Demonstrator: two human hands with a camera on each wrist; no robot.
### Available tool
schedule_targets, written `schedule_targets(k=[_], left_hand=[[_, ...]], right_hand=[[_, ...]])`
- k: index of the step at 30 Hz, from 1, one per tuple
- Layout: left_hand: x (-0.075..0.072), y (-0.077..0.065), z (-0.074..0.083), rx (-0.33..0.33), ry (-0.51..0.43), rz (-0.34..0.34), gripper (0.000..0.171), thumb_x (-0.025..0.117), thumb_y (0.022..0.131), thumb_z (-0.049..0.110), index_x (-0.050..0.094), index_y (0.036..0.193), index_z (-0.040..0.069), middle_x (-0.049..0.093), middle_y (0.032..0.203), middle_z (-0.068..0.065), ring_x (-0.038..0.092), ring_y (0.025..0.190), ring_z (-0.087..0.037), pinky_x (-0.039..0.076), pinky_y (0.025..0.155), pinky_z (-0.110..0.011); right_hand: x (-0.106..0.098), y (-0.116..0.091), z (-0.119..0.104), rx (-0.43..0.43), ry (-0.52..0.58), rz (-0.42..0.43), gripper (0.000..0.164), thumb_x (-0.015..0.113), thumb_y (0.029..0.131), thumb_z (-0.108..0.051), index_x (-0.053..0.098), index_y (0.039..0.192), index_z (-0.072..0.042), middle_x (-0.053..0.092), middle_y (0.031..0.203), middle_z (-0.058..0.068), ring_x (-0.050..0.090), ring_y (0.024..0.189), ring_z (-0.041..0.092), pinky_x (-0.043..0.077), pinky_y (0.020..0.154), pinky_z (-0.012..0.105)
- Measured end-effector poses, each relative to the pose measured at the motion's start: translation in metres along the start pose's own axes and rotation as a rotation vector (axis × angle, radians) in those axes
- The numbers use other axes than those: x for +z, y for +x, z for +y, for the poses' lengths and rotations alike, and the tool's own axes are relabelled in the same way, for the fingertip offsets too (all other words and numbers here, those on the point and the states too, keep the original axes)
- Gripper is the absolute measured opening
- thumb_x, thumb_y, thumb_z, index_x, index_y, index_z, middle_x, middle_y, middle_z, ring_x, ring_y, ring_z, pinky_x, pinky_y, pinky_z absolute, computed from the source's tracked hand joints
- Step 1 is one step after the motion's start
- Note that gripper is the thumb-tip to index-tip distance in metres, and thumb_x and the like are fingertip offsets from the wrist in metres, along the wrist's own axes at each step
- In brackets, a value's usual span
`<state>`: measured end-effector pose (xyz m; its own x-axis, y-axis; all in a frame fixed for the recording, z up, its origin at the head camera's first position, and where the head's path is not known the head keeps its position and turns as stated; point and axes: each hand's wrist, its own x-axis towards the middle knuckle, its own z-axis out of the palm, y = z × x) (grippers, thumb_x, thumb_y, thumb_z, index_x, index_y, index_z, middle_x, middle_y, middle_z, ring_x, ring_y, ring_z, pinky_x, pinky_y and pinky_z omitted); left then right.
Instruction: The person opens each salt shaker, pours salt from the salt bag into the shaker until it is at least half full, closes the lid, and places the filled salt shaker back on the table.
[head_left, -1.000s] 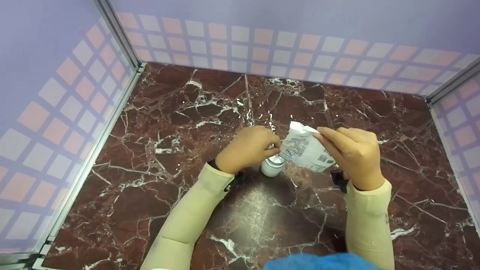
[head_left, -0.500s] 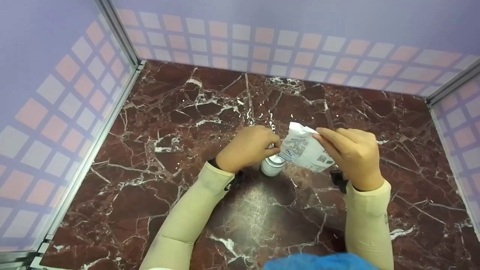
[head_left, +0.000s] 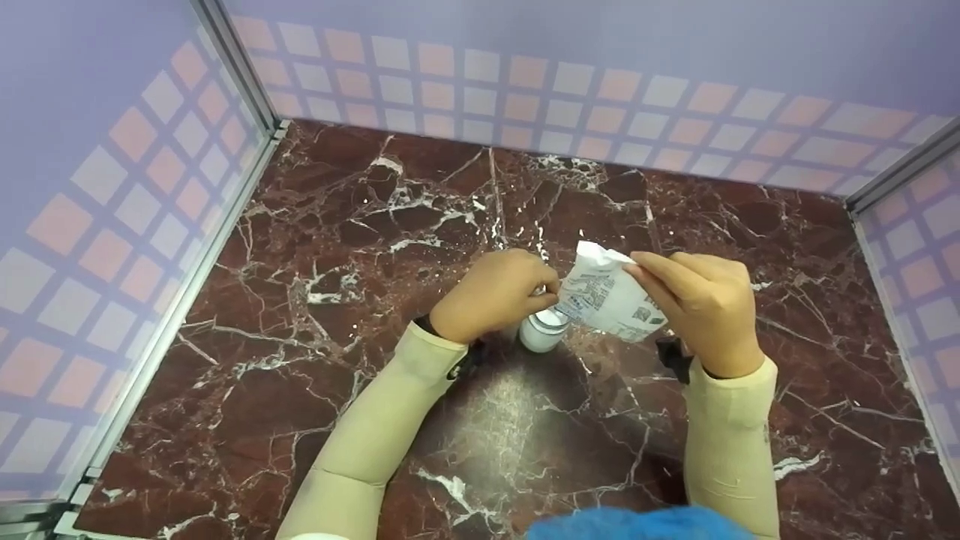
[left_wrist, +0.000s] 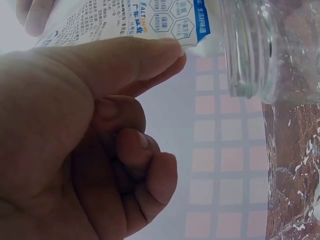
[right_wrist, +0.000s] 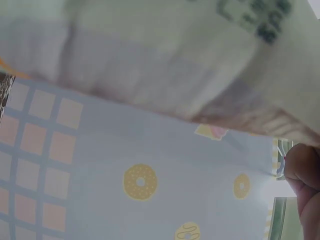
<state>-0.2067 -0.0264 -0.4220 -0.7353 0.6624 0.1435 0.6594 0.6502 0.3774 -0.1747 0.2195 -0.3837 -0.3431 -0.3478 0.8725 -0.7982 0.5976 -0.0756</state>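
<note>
Dark red marble-look worktop (head_left: 315,247) with white veins all over it. Lilac walls (head_left: 525,82) box it in on three sides, printed with pink and white squares, and metal corner posts (head_left: 232,67) join them. A blue blurry thing (head_left: 637,523) sits at the bottom edge.

jar (head_left: 543,331) on table (head_left: 315,225), packet (head_left: 609,300) above jar, hands flanking

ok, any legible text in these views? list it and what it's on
"SALT ING": roughly how the blue Latin letters read on the white pouch, left wrist view; uncertain.
Blue hexagon badges and the Chinese print beside them: too small to read.
Print and square code on the pouch in the head view: too small.
Glass jar: no text visible.
</note>
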Motion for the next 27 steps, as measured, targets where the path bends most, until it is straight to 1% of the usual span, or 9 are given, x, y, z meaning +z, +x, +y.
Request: schedule_targets(k=[3, 6, 10, 13, 17, 27], left_hand=[[0.002, 0.001, 0.0, 0.014, 0.005, 0.004, 0.012, 0.071, 0.099, 0.027, 0.08, 0.099, 0.02, 0.076, 0.1, 0.007, 0.069, 0.089, -0.014, 0.056, 0.084, -0.032], [0.003, 0.001, -0.001, 0.022, 0.011, 0.01, 0.011, 0.071, 0.098, 0.027, 0.08, 0.097, 0.021, 0.076, 0.098, 0.008, 0.068, 0.087, -0.013, 0.056, 0.082, -0.032], [0.005, 0.001, -0.001, 0.023, 0.022, 0.021, 0.011, 0.072, 0.098, 0.028, 0.08, 0.096, 0.021, 0.076, 0.096, 0.008, 0.068, 0.086, -0.013, 0.055, 0.081, -0.032], [0.005, 0.001, -0.001, 0.026, 0.029, 0.028, 0.011, 0.072, 0.097, 0.028, 0.08, 0.096, 0.02, 0.076, 0.096, 0.007, 0.068, 0.085, -0.013, 0.055, 0.081, -0.032], [0.005, 0.001, -0.001, 0.023, 0.023, 0.025, 0.011, 0.072, 0.097, 0.027, 0.079, 0.095, 0.019, 0.076, 0.094, 0.006, 0.068, 0.084, -0.014, 0.055, 0.08, -0.033], [0.004, 0.002, -0.001, -0.005, 0.005, 0.013, 0.012, 0.073, 0.097, 0.029, 0.077, 0.092, 0.018, 0.075, 0.091, 0.006, 0.067, 0.081, -0.014, 0.055, 0.077, -0.034]], right_hand=[[-0.001, 0.0, 0.001, 0.003, 0.003, -0.012, 0.032, 0.07, 0.1, -0.028, 0.081, 0.09, 0.0, 0.058, 0.057, 0.006, 0.037, 0.042, 0.015, 0.035, 0.044, 0.034], [-0.002, 0.001, 0.002, 0.0, 0.002, -0.04, 0.03, 0.071, 0.1, -0.027, 0.081, 0.091, -0.001, 0.062, 0.06, 0.007, 0.04, 0.042, 0.016, 0.038, 0.043, 0.034], [-0.002, 0.005, 0.003, -0.016, 0.015, -0.068, 0.026, 0.072, 0.099, -0.026, 0.081, 0.093, -0.002, 0.069, 0.066, 0.008, 0.053, 0.045, 0.02, 0.047, 0.046, 0.038], [-0.002, 0.008, 0.003, -0.034, 0.029, -0.085, 0.025, 0.073, 0.098, -0.024, 0.081, 0.093, -0.002, 0.07, 0.068, 0.009, 0.058, 0.047, 0.023, 0.05, 0.047, 0.039], [-0.002, 0.011, 0.003, -0.043, 0.031, -0.106, 0.023, 0.073, 0.098, -0.023, 0.081, 0.094, -0.002, 0.07, 0.067, 0.009, 0.056, 0.046, 0.022, 0.049, 0.045, 0.039], [-0.003, 0.016, 0.002, -0.053, 0.028, -0.147, 0.018, 0.074, 0.097, -0.019, 0.081, 0.095, -0.002, 0.069, 0.068, 0.008, 0.055, 0.045, 0.021, 0.047, 0.044, 0.037]])
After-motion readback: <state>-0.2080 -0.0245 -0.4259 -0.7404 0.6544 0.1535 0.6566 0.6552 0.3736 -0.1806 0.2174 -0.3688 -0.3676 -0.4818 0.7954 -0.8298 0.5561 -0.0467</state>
